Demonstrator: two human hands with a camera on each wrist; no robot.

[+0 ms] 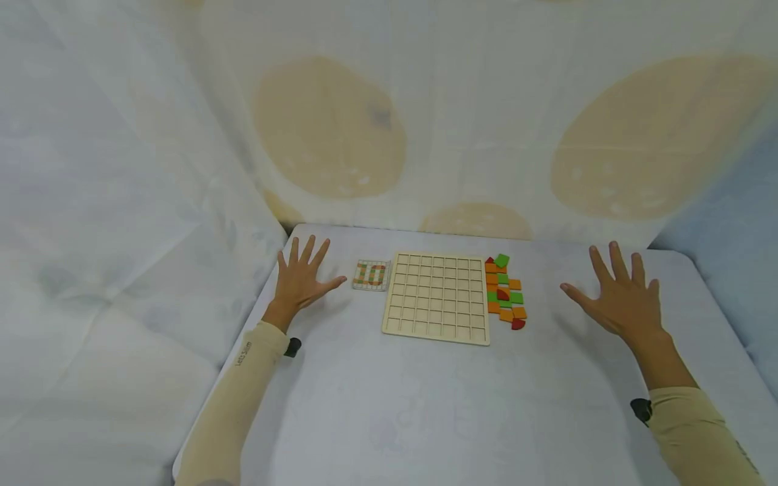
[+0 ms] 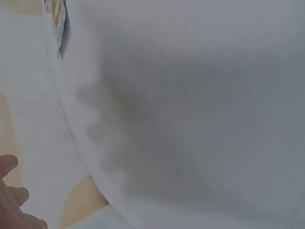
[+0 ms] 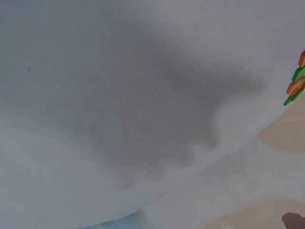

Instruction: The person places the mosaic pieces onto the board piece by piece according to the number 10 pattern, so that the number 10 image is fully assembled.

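Note:
A wooden grid board (image 1: 436,298) with empty square cells lies flat in the middle of the white table (image 1: 389,405). Beside its right edge sits a cluster of orange, green and red tiles (image 1: 504,291), whose edge also shows in the right wrist view (image 3: 296,85). Left of the board lies a small pattern card (image 1: 371,275), with a corner in the left wrist view (image 2: 57,19). My left hand (image 1: 300,280) hovers with fingers spread, just left of the card, holding nothing. My right hand (image 1: 616,297) hovers with spread fingers right of the tiles, empty.
A pale cloth with large tan circles (image 1: 328,128) drapes behind and around the table. The table's left edge (image 1: 243,337) runs close under my left forearm. Both arms wear cream sleeves.

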